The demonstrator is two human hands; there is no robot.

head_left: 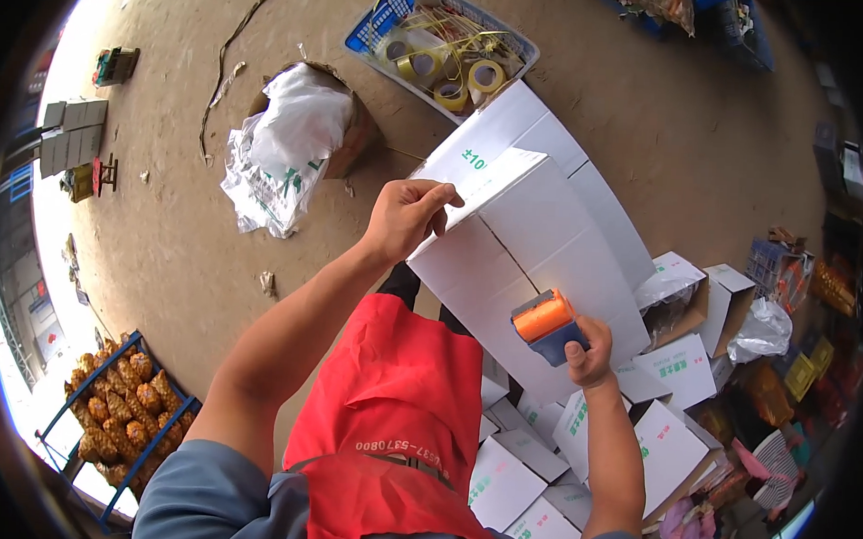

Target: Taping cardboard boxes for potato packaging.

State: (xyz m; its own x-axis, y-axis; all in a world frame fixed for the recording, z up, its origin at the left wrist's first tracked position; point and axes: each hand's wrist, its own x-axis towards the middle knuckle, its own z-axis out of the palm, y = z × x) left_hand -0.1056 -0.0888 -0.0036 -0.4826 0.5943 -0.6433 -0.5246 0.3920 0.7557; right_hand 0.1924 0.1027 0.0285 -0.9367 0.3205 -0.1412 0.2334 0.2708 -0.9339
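Right now your right hand [590, 353] is wrapped round a dark-blue handheld tape dispenser with an orange cylinder [542, 323], over the face of a large white cardboard carton [538, 221] in front of you. Your left hand [407, 219] is at its upper-left edge, thumb and fingers bent together; whether they pinch anything cannot be told. The panels meet along a dark seam, so folding looks done there; no tape clearly shows across it, so sealing that face seems left. Beyond sit a blue plastic basket [369, 30] of yellowish tape rolls [486, 76] and, to the right, white green-printed cartons [673, 371].
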